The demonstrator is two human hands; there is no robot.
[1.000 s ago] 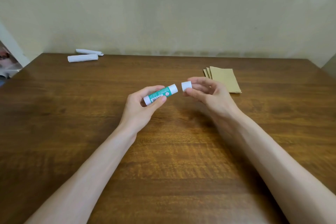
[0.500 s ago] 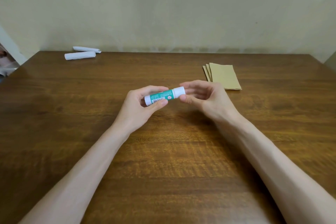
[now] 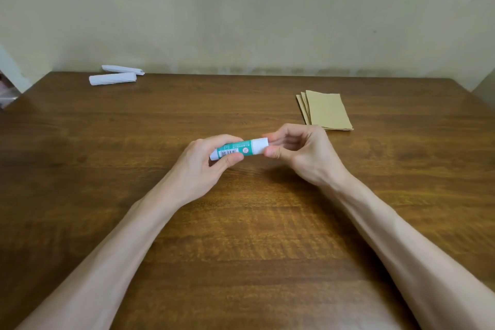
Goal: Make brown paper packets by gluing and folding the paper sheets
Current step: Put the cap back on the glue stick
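Note:
A green and white glue stick (image 3: 237, 149) lies crosswise above the middle of the wooden table (image 3: 80, 169). My left hand (image 3: 206, 166) grips its green barrel. The white cap (image 3: 259, 146) sits on the stick's right end, pinched between thumb and fingers of my right hand (image 3: 302, 153). A small fanned stack of brown paper sheets (image 3: 325, 111) lies flat on the table just beyond my right hand, apart from it.
Two white folded paper rolls (image 3: 112, 78) lie at the table's far left, by the wall. A pale wall runs along the far edge. Some whitish clutter shows past the left edge (image 3: 6, 94).
The cap was held apart from the stick by my right hand a second ago. It now sits on the stick's end, with both hands drawn together.

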